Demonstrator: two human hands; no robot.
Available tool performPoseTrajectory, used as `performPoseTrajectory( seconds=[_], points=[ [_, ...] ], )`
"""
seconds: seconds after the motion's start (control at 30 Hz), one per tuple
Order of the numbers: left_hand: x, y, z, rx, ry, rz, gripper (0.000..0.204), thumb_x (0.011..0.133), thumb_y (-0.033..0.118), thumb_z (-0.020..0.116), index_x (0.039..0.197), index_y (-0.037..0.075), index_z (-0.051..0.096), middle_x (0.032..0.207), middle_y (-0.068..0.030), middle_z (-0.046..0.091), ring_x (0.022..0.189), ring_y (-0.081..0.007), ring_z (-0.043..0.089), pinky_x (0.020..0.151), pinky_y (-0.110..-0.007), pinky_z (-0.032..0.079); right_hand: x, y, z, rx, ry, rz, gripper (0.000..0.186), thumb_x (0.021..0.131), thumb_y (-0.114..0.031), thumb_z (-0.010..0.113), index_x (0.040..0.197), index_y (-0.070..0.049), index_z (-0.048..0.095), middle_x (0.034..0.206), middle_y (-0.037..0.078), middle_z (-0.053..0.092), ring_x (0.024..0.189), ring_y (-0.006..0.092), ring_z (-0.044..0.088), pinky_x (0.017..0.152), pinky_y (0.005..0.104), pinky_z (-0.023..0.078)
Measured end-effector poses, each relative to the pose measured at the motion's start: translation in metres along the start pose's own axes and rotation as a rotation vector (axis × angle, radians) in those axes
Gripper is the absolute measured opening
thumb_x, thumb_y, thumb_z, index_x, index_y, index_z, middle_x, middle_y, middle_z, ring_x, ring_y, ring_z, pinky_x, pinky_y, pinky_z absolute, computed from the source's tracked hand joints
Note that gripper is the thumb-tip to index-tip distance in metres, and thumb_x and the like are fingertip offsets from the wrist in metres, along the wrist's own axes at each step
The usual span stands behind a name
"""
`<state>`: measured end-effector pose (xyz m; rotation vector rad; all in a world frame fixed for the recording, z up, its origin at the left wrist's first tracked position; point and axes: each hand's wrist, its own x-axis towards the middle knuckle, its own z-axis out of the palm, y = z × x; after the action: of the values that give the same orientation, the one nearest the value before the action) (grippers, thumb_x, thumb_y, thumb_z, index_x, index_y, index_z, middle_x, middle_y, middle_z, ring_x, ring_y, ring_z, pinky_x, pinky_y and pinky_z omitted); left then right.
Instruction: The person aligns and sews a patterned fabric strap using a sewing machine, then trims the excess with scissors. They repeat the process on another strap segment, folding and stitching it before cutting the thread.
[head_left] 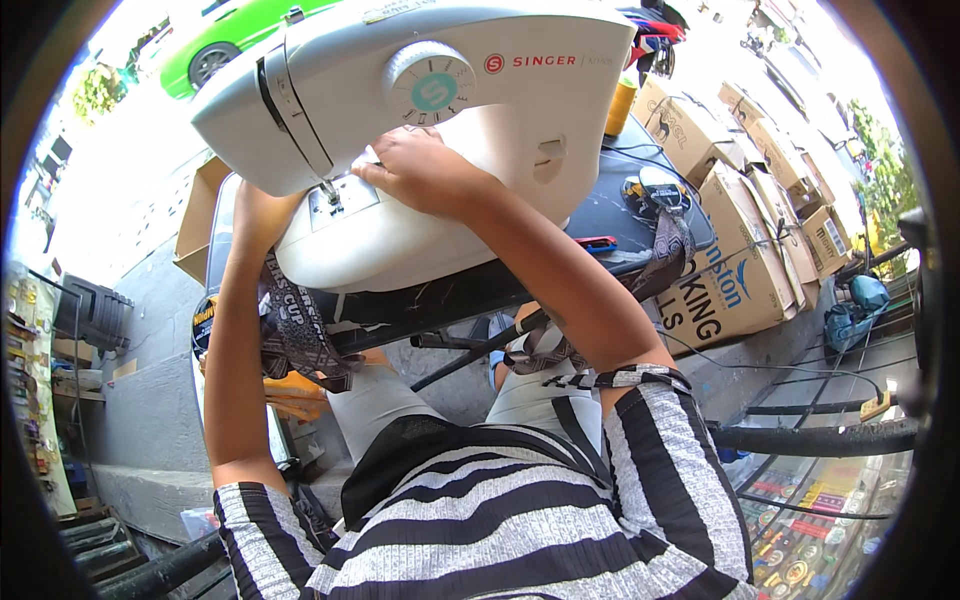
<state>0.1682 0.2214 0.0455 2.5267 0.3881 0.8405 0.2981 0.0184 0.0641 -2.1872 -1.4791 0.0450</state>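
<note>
A white sewing machine with a round stitch dial stands in front of me. Its presser foot is over the metal needle plate. My right hand reaches under the machine's arm, fingers bent together just right of the needle area; whatever they pinch is too small or hidden to name. My left hand is at the left end of the machine, its fingers out of sight behind the machine head. Dark printed fabric strips hang off the table's near edge below my left forearm.
The machine sits on a dark marbled table. A yellow thread cone, a small red-and-blue tool and another printed strip are on the right. Cardboard boxes are stacked beyond. A green car stands far left.
</note>
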Motion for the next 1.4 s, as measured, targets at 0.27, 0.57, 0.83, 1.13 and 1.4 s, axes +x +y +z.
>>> performPoseTrajectory(
  seconds=[0.27,0.57,0.83,1.13,1.4],
  points=[
    [-0.004,-0.017,0.006,-0.037,0.027,-0.012,0.044,0.075,0.038,0.074,0.103,0.003,0.073,0.097,-0.0219,0.072,0.092,-0.0371,0.070,0.080,-0.042,0.053,0.019,0.005,0.009,0.498,0.072,-0.262,0.036,0.090,-0.013,0.065,0.124,-0.002,0.062,0.118,0.021,0.067,0.106,0.0348,0.065,0.091,0.0436,0.049],
    [0.002,-0.006,-0.002,0.013,0.012,-0.036,0.040,0.077,0.040,0.072,0.098,0.005,0.074,0.086,-0.0169,0.073,0.080,-0.0333,0.070,0.075,-0.041,0.053,-0.003,0.004,0.002,0.495,0.272,0.036,0.025,0.089,-0.011,0.057,0.106,0.006,0.064,0.087,0.017,0.067,0.074,0.0231,0.059,0.072,0.0366,0.047],
    [-0.002,0.010,-0.027,0.042,-0.129,-0.172,0.032,0.081,0.035,0.069,0.091,0.005,0.073,0.084,-0.0127,0.072,0.083,-0.0259,0.069,0.078,-0.037,0.053,0.001,0.019,-0.002,0.619,0.696,0.095,0.042,0.093,-0.008,0.067,0.131,0.003,0.054,0.120,0.011,0.063,0.114,0.0200,0.059,0.099,0.0321,0.047],
    [-0.004,-0.007,-0.027,-0.394,-0.221,-0.044,0.045,0.065,0.028,0.078,0.103,0.005,0.074,0.097,-0.0128,0.071,0.085,-0.0238,0.068,0.079,-0.036,0.052,-0.134,-0.029,-0.030,-0.029,0.551,-0.138,0.017,0.086,0.008,0.063,0.100,0.001,0.069,0.095,0.014,0.069,0.088,0.0285,0.067,0.081,0.0395,0.053],
    [-0.006,-0.001,-0.014,-0.080,0.132,0.366,0.020,0.066,0.015,0.079,0.084,0.009,0.072,0.092,-0.0092,0.067,0.093,-0.0319,0.066,0.080,-0.041,0.054,-0.214,0.025,-0.036,-0.517,0.524,0.007,0.011,0.094,-0.004,0.055,0.105,-0.001,0.057,0.101,0.015,0.064,0.086,0.0323,0.061,0.080,0.0454,0.048]
  ],
)
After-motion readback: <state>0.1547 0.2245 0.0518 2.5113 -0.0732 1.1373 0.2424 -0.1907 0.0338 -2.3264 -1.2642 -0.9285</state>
